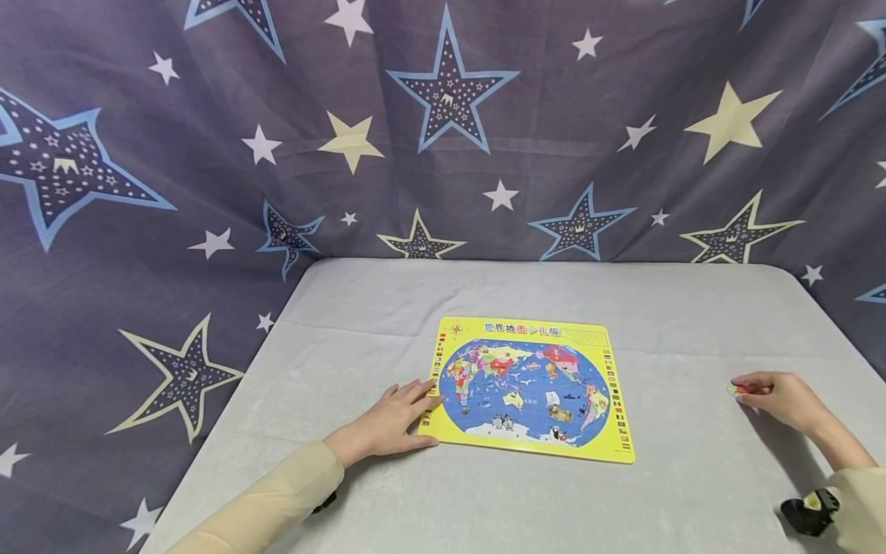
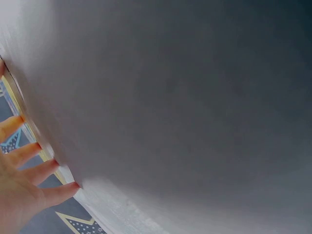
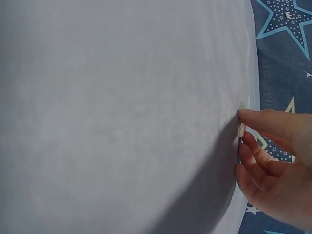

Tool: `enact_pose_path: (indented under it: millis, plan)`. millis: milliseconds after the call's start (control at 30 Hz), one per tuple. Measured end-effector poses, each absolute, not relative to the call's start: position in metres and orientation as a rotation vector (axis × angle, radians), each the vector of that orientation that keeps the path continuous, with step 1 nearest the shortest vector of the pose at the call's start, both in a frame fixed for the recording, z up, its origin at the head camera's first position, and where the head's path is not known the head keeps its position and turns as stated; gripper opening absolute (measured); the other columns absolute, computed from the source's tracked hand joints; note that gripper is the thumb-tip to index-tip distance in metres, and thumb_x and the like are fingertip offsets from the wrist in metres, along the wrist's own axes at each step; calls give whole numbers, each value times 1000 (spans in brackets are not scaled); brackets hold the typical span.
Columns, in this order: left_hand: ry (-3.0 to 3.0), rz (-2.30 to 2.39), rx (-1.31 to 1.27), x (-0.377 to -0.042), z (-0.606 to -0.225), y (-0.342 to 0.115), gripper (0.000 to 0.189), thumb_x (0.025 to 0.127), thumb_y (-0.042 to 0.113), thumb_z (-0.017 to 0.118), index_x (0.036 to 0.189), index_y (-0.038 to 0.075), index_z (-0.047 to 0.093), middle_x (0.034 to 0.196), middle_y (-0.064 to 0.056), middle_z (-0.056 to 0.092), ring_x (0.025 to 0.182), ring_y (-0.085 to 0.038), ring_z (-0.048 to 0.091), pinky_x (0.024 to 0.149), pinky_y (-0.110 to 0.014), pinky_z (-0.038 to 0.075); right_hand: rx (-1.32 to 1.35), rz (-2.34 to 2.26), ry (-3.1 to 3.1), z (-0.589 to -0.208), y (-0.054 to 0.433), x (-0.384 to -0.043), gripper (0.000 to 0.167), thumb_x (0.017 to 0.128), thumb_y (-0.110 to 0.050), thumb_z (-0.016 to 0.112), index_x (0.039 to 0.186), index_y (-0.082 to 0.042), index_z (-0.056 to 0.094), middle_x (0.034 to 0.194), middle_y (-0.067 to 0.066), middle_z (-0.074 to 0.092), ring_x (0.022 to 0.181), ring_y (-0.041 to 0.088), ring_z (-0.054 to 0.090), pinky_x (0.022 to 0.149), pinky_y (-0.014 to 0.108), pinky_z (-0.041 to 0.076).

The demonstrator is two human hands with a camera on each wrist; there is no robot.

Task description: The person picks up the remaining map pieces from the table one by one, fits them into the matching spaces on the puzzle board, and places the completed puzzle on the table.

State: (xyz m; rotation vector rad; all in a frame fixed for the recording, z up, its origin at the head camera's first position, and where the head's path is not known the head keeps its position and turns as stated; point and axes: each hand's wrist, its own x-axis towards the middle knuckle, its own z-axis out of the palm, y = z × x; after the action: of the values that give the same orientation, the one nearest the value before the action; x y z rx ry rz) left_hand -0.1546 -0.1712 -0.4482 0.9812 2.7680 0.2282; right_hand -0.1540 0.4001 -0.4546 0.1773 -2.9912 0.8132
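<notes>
A yellow-bordered world map puzzle board [image 1: 526,450] lies flat on the table in the head view, with coloured land pieces on a blue sea. My left hand [image 1: 391,422] rests at the board's left edge, fingers spread and fairly straight, the fingertips touching its border. The left wrist view shows those fingers [image 2: 30,174] along the board's thin edge. Off to the right, well apart from the board, my right hand [image 1: 785,396] pinches a small red and pale green puzzle piece [image 1: 739,390] between thumb and fingers. Seen edge-on in the right wrist view, that piece [image 3: 242,127] is mostly hidden by the hand.
A pale grey cloth covers the table [image 1: 332,331]. Behind it and along its left side hangs a dark curtain [image 1: 540,146] printed with stars. A black device [image 1: 808,514] sits at the right wrist.
</notes>
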Motion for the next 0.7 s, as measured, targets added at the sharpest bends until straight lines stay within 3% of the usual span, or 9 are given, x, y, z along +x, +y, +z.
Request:
enact_pose_path:
  millis: [700]
  plan:
    - [2766, 235, 980, -155, -449, -171, 66, 81, 56, 50, 134, 18, 40, 143, -9, 26, 129, -31, 25, 98, -56, 22, 105, 848, -3037, -450, 397, -154, 26, 73, -6, 66, 93, 11, 63, 77, 14, 64, 57, -4, 45, 48, 22, 39]
